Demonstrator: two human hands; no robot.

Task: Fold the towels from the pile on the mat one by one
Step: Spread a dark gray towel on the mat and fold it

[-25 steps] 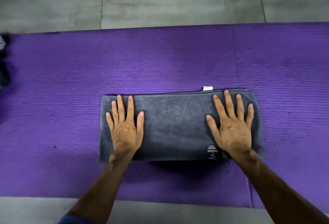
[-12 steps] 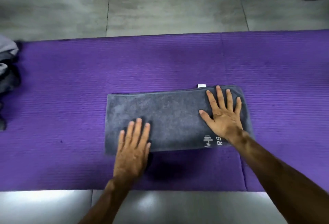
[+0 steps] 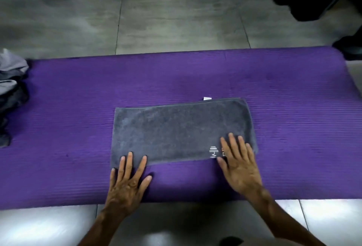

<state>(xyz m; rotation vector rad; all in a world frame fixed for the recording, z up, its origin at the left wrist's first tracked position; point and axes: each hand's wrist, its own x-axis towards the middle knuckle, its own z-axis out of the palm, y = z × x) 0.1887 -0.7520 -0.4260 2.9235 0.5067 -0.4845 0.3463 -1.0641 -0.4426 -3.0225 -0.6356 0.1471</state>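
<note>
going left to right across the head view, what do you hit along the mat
pile of towels → left hand → grey towel → right hand → bare end of the purple mat

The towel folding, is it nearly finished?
Not yet. One grey towel lies folded into a flat strip on the purple mat. Both hands are flat at its near edge, left hand and right hand, with only the fingers on it. A pile of towels waits at the mat's left end.
</note>
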